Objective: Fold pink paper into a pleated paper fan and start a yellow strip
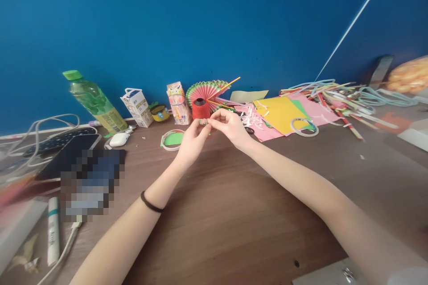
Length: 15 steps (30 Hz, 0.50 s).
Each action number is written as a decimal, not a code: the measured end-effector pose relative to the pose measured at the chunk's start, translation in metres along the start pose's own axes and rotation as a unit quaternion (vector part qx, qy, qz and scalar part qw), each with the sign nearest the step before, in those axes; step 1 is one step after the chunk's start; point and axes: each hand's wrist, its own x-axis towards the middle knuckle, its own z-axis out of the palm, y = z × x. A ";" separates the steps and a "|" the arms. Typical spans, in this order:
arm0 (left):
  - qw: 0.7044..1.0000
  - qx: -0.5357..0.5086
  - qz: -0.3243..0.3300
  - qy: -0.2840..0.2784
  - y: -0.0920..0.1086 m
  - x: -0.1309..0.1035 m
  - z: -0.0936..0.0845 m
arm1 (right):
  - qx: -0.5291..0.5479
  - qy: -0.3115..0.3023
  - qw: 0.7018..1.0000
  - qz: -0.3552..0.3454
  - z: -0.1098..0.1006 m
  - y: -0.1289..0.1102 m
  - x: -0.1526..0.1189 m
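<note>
Above the middle of the brown table, my left hand (194, 137) and my right hand (230, 129) meet at the fingertips. Between them they pinch a small pink-and-green piece (203, 121), perhaps folded paper; fingers cover much of it. Just behind stands a red thread spool (200, 109) with a dark top. A pleated pink-and-green paper fan (205, 91) opens out behind the spool. Left of my left hand, a roll of clear tape (162, 144) lies around a scrap of green paper (174, 138).
Along the blue wall stand a green-capped bottle (96, 103), a milk carton (137, 107) and a patterned box (179, 104). Coloured paper sheets (279, 113), another tape roll (296, 132) and tangled cords and sticks lie right. A phone (95, 180) and a marker (53, 231) lie left.
</note>
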 end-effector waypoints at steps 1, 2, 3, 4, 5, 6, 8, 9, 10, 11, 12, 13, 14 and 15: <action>1.000 0.003 0.001 0.002 0.001 0.000 0.000 | -0.005 0.002 1.000 -0.006 0.000 0.000 0.000; 1.000 0.006 0.000 0.004 0.002 0.000 0.000 | -0.011 0.004 1.000 -0.010 0.000 0.000 0.000; 1.000 0.008 -0.001 0.007 0.002 0.000 0.000 | -0.016 0.006 1.000 -0.013 0.000 0.001 -0.001; 1.000 0.008 -0.004 0.010 0.003 0.000 0.000 | -0.021 0.006 1.000 -0.015 0.001 0.001 -0.001; 1.000 0.005 -0.007 0.014 0.004 0.000 0.001 | -0.025 0.005 1.000 -0.016 0.001 0.001 -0.001; 1.000 -0.002 -0.011 0.017 0.004 0.001 0.001 | -0.029 0.004 0.999 -0.017 0.001 0.001 -0.002; 0.999 -0.021 -0.019 0.021 0.003 0.001 0.001 | -0.038 -0.001 0.999 -0.020 0.002 0.001 -0.003; 0.999 -0.029 -0.021 0.024 0.003 0.001 0.002 | -0.043 -0.002 0.999 -0.022 0.002 0.000 -0.003; 0.999 -0.035 -0.022 0.026 0.002 0.001 0.002 | -0.048 -0.001 0.999 -0.024 0.003 0.000 -0.003; 0.999 -0.039 -0.021 0.030 0.001 0.002 0.002 | -0.052 0.003 0.998 -0.027 0.003 -0.001 -0.004; 0.998 -0.042 -0.020 0.036 0.001 0.002 0.002 | -0.055 0.009 0.998 -0.029 0.004 -0.001 -0.004; 0.998 -0.047 -0.019 0.042 0.000 0.002 0.002 | -0.057 0.013 0.998 -0.028 0.004 -0.002 -0.004; 0.997 -0.051 -0.019 0.048 0.000 0.003 0.002 | -0.057 0.015 0.998 -0.025 0.005 -0.002 -0.004; 0.997 -0.056 -0.021 0.054 0.000 0.003 0.002 | -0.056 0.015 0.998 -0.021 0.005 -0.003 -0.004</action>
